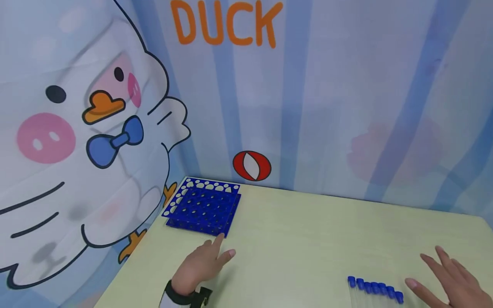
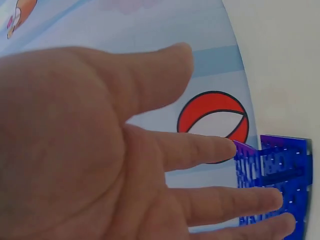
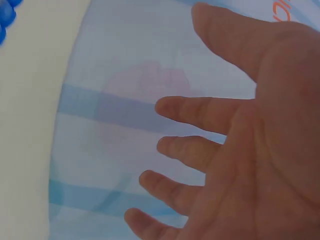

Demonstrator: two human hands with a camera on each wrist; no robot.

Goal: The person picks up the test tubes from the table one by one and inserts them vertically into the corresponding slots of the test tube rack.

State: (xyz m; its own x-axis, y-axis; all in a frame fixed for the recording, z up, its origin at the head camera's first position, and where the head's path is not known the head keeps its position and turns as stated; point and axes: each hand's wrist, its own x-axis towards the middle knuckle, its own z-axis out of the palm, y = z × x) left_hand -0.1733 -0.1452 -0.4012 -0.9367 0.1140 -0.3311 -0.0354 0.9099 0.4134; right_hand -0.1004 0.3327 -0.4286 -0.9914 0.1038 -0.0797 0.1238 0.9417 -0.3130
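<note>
A blue test tube rack (image 1: 208, 207) with rows of holes stands at the table's back left. My left hand (image 1: 202, 265) is just in front of its near corner, fingers extended toward it; whether the index fingertip touches the rack I cannot tell. In the left wrist view the palm faces the camera and holds nothing, with the rack (image 2: 287, 175) beyond the fingertips. Several clear test tubes with blue caps (image 1: 374, 288) lie side by side at the front right. To the right of them my right hand (image 1: 452, 280) hovers, fingers spread and holding nothing.
The pale table (image 1: 289, 244) backs onto a hanging cloth (image 1: 327, 107) printed with a duck, stripes and a red ball. This cloth also runs along the left side, close to the rack. The tubes' lower ends are cut off by the head view's bottom edge.
</note>
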